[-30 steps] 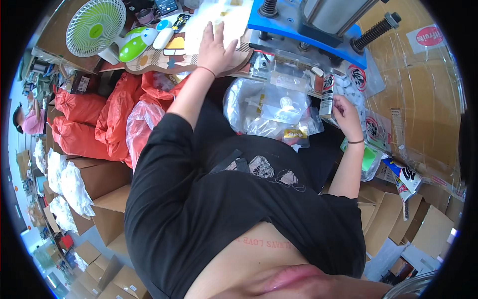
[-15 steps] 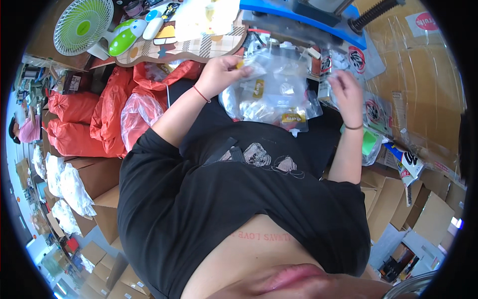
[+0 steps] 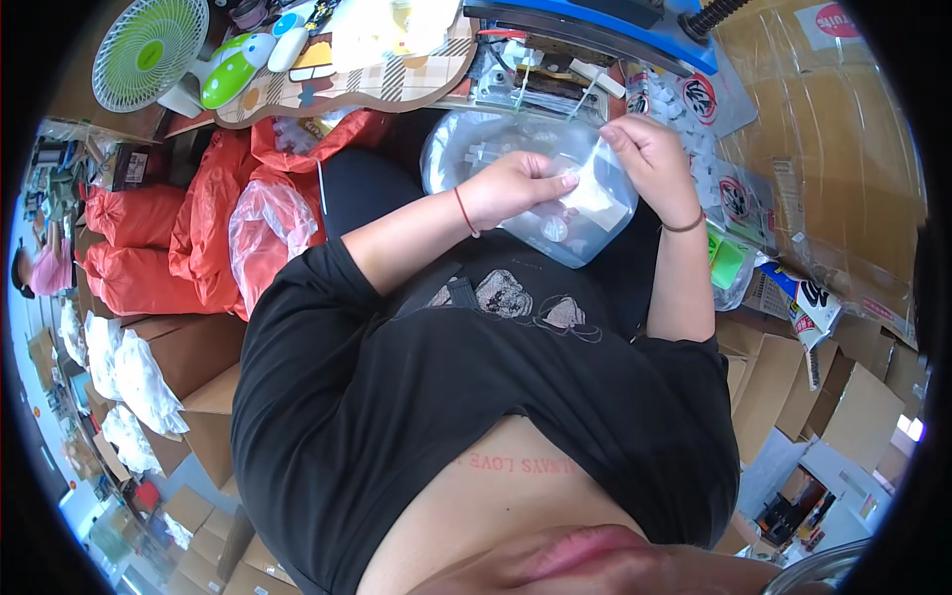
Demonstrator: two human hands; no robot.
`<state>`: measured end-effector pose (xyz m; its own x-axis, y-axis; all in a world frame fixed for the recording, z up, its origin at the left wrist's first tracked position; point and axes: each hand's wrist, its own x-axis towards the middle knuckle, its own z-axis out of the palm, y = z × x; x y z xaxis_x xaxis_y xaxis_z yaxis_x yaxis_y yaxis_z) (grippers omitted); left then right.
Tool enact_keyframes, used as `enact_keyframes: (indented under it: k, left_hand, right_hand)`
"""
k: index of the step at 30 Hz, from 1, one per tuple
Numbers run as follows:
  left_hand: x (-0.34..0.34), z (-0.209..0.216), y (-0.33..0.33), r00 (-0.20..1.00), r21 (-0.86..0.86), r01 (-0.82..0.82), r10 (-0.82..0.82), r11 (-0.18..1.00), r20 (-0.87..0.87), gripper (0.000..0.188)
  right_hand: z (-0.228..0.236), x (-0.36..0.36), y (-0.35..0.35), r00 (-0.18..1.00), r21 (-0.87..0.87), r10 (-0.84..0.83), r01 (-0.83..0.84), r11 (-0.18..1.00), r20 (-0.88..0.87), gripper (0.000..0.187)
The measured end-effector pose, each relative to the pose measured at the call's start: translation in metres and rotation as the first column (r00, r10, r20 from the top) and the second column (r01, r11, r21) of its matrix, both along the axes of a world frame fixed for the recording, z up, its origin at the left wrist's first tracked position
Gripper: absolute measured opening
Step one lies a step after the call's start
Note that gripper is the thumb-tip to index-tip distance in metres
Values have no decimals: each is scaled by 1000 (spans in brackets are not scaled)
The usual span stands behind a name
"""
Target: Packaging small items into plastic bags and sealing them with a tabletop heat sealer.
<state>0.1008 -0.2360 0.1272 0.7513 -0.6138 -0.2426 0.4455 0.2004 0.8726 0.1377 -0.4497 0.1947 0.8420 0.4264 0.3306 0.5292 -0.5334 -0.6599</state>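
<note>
A translucent plastic bag [image 3: 565,240] is stretched between my two hands above my lap. My left hand [image 3: 514,188] is closed on it, thumb pressed over the bent fingers. At the bag's upper right edge, my right hand [image 3: 650,167] pinches the plastic between thumb and fingers. A pale, flat patch [image 3: 602,203] shows at the bag between the hands; I cannot tell whether it lies inside. Behind my left hand, more clear plastic [image 3: 451,149] rests on my lap, partly hidden by the hand.
A blue-framed machine [image 3: 595,22] stands ahead, with metal parts on its bench. Red plastic bags [image 3: 208,213] lie at the left. A white and green fan [image 3: 238,69] stands by a checked mat [image 3: 436,77]. Large cardboard [image 3: 833,149] is at the right, open boxes [image 3: 793,387] below it.
Both hands have come closer together, my left one moving right and down. They now stretch a translucent bag, and the clear packets with yellow labels no longer show on my lap.
</note>
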Motion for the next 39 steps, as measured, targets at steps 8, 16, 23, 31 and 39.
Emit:
enact_keyframes:
  k: [8, 16, 23, 31, 39]
  left_hand:
    - [6, -6, -3, 994, 113, 61, -71, 992, 88, 24]
    - [6, -3, -8, 998, 102, 56, -60, 993, 32, 25]
    - [4, -4, -9, 998, 76, 52, -55, 996, 32, 24]
    - [5, -10, -3, 972, -69, 114, -126, 991, -199, 19]
    - [65, -15, 22, 975, -48, -142, 132, 989, -179, 23]
  right_hand:
    - [14, -6, 7, 967, 98, -207, 222, 970, -150, 25]
    - [29, -12, -9, 919, 62, -374, 383, 922, -127, 25]
    - [23, -3, -14, 978, -211, -157, 127, 969, -134, 21]
    - [-3, 8, -54, 960, -401, -212, 271, 875, 186, 26]
    - [-43, -10, -81, 989, -447, -144, 115, 887, -32, 31]
